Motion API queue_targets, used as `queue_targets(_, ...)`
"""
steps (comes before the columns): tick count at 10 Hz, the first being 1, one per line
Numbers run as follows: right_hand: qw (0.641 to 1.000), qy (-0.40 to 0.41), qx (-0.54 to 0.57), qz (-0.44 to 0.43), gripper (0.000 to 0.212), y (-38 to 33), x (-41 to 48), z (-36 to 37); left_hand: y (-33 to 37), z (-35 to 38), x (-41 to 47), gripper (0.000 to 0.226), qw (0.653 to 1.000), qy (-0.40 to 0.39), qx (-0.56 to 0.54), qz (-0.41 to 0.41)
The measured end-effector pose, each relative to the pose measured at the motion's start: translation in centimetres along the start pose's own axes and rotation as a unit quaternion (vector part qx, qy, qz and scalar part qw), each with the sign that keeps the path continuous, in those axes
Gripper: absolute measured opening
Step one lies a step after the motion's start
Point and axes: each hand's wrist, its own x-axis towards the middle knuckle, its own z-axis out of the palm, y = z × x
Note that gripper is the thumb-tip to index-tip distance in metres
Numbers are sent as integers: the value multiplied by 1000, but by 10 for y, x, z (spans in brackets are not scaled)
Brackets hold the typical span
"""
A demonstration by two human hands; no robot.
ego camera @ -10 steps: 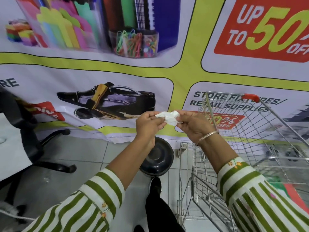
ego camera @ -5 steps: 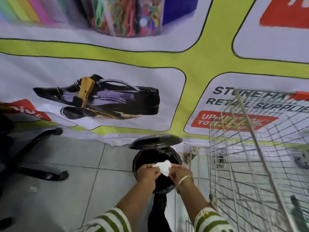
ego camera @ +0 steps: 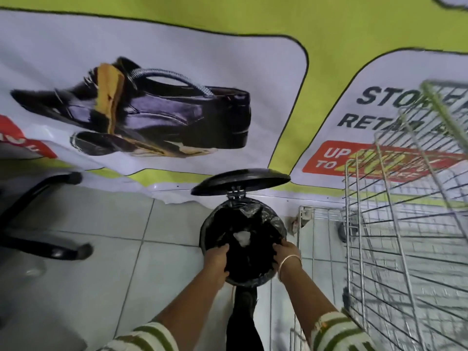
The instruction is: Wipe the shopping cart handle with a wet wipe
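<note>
— Inside the open bin (ego camera: 210,239), between and just beyond your hands: one crumpled wet wipe (ego camera: 242,238). Hands?
— Left hand (ego camera: 215,259) and right hand (ego camera: 285,253), both empty, fingers loosely spread at the rim. Cart (ego camera: 405,224) stands to your right.

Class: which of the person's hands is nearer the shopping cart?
Right. The right hand is at the bin's rim beside the shopping cart; the left hand is at the bin's far rim.

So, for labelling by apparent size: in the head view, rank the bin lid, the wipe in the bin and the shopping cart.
1. shopping cart
2. bin lid
3. wipe
The cart sits nearer and is cropped.
</note>
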Motion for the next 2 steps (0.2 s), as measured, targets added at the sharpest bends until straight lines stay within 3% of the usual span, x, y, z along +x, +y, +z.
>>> queue_targets(2, 990, 21, 90, -111, 30, -69, -99, -28, 27, -25, -80, 30, 995, 0, 42, 89)
